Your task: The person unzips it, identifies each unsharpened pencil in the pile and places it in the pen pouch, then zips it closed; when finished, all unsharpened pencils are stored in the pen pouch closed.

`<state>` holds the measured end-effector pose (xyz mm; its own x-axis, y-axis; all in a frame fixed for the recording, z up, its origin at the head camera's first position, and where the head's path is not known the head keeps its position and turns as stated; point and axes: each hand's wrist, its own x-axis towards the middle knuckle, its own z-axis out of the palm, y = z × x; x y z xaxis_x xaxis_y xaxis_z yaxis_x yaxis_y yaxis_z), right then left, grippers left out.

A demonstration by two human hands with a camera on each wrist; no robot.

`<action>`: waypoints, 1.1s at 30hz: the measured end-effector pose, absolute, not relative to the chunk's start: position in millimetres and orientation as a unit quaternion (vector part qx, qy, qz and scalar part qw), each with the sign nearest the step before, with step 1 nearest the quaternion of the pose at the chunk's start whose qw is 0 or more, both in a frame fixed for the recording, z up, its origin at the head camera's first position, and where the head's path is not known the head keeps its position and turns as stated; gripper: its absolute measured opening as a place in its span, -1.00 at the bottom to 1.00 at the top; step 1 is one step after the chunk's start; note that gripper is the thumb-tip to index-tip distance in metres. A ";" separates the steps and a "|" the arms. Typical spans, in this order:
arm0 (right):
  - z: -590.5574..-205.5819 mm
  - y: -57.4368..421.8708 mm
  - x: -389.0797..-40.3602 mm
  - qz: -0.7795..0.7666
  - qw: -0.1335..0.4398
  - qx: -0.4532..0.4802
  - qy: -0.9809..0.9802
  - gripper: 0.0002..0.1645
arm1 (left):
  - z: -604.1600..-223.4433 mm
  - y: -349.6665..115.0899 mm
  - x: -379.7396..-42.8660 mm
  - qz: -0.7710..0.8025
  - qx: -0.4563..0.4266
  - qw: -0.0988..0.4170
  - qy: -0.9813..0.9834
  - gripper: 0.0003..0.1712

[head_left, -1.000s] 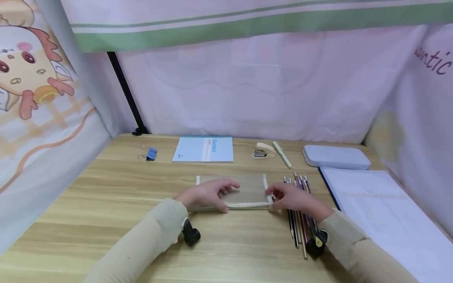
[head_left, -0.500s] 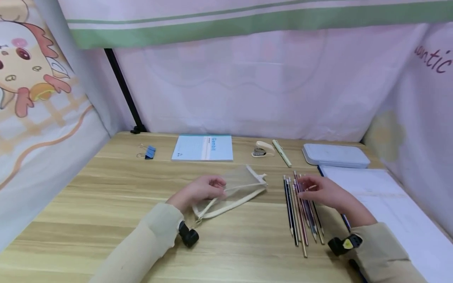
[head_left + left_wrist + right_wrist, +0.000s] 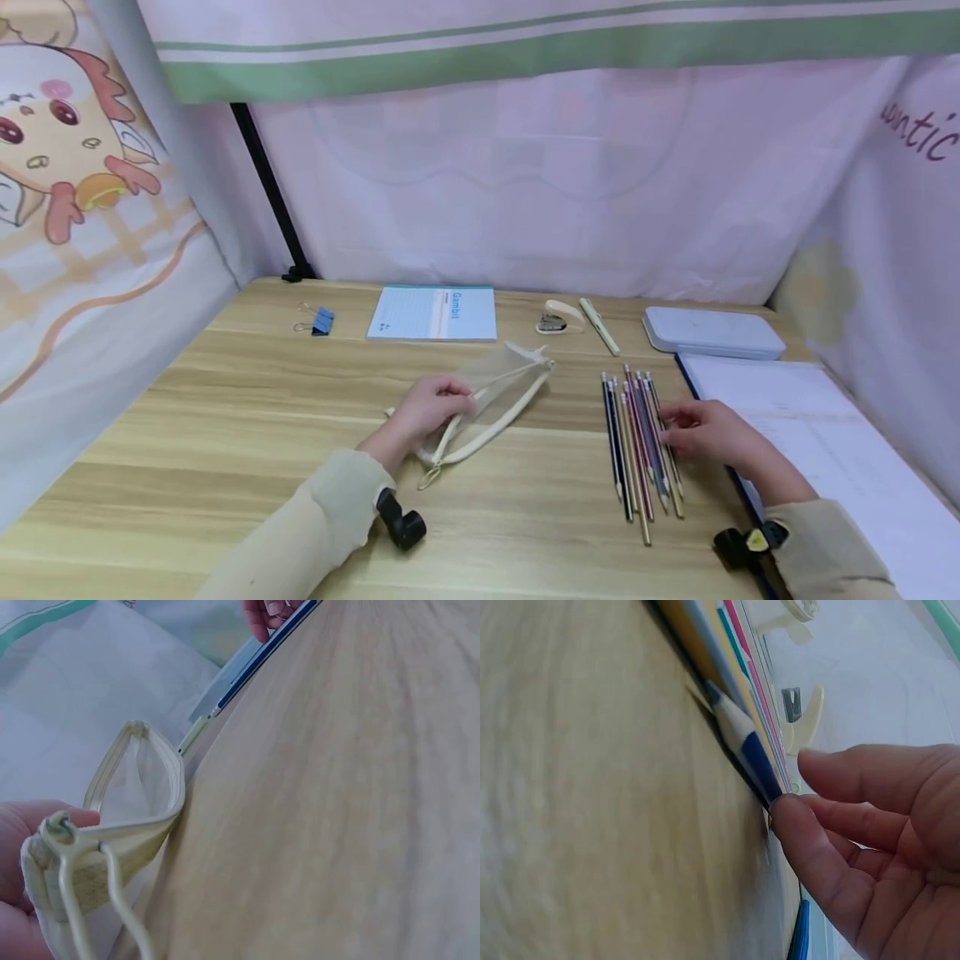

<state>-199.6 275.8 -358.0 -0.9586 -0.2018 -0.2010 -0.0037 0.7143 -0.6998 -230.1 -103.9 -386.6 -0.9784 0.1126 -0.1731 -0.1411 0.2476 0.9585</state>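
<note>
My left hand (image 3: 427, 410) pinches one edge of a see-through pouch (image 3: 510, 383) with cream trim. Its mouth gapes toward the right, and a cord loop hangs from the near end. In the left wrist view the fingers (image 3: 67, 814) lie at the pouch's rim, with the zipper band (image 3: 142, 847) standing up off the wood. Several pencils (image 3: 633, 450) lie side by side, mostly with their points toward me. My right hand (image 3: 708, 431) is at the right side of this bundle. In the right wrist view, its thumb and fingers are parted, the thumb tip right at a blue pencil (image 3: 761, 761).
Along the back of the wooden table (image 3: 187, 467) lie a blue binder clip (image 3: 322, 321), a light blue notebook (image 3: 431, 314), a cream stapler (image 3: 560, 318), a pale green pen (image 3: 598, 325) and a white case (image 3: 712, 332). A white, blue-edged folder (image 3: 825, 433) lies right.
The left hand has lifted and turned the pouch from lying flat, and its mouth has opened. The right hand let go of the pouch and moved right, past the pencils to their right side.
</note>
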 end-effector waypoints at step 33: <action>-355.4 252.9 -209.2 -0.277 0.133 -0.041 0.951 -0.33 | -390.8 -104.3 -228.4 0.653 0.000 0.110 0.749 -0.85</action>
<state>-209.2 252.9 -355.4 -0.9612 -0.1522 -0.2300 -0.0051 0.8436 -0.5370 -228.4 -104.3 -390.8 -0.9757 0.1441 -0.1651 -0.1441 0.1459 0.9787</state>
